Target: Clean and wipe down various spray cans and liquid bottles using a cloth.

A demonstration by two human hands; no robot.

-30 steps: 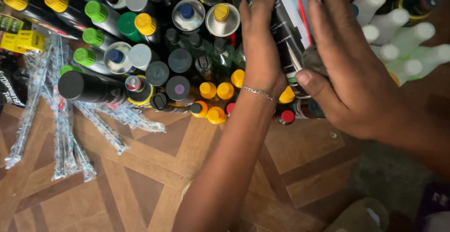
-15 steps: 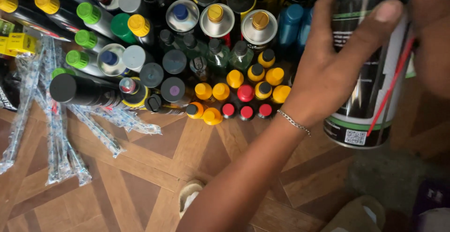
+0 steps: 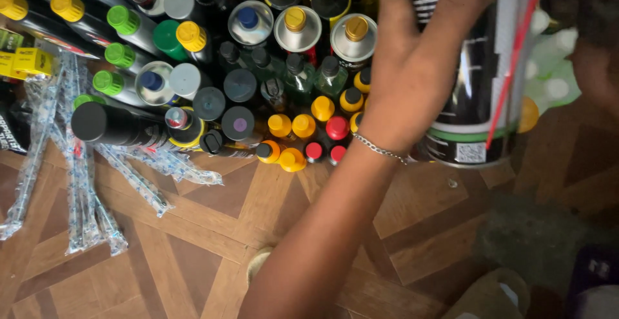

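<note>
My left hand, with a thin silver bracelet at the wrist, is wrapped around a large black spray can. The can has a green and white band near its base, and a red straw is taped along its side. I hold it upright above the floor, to the right of the packed cans. My right hand is a dark blur at the right edge, just right of the can. Whether it touches the can is unclear.
Several spray cans and small bottles with yellow, green, red, black and grey caps stand packed on the wooden parquet floor. Plastic-wrapped strips lie at the left. Pale green-white bottles stand behind the held can.
The black can has come up out of the packed group in my left hand and now sits larger and closer to the camera. My right hand has drawn off to the right edge.
</note>
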